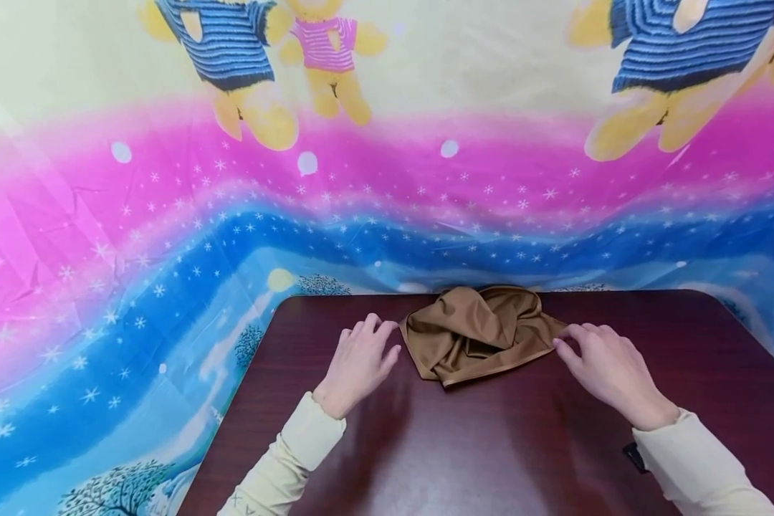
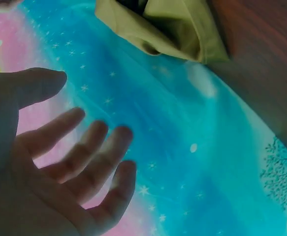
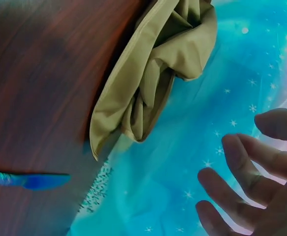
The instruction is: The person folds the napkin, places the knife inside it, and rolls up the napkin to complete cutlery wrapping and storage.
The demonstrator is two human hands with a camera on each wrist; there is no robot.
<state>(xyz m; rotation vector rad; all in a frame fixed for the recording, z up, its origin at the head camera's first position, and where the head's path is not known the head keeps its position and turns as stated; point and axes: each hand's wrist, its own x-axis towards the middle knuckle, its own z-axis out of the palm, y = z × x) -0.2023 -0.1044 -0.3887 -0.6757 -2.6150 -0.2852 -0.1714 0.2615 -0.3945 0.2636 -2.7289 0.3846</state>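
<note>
A crumpled brown cloth (image 1: 477,330) lies bunched at the far edge of the dark wooden table. In the head view my left hand (image 1: 359,362) is beside the cloth's left corner, my right hand (image 1: 609,369) beside its right corner. From the left wrist, the cloth (image 2: 168,29) shows at the top, apart from the left hand (image 2: 74,172), whose fingers are loosely bent with nothing between them. The right wrist view has the right hand (image 3: 251,182) apart from the cloth (image 3: 133,93) too, its fingers relaxed and holding nothing.
Behind the dark red-brown table (image 1: 451,444) hangs a printed sheet (image 1: 387,179) with bears and snowflakes. A slim blue blade-shaped thing (image 3: 45,181) appears over the table in the right wrist view. Close to the right cuff is a small black object (image 1: 635,457).
</note>
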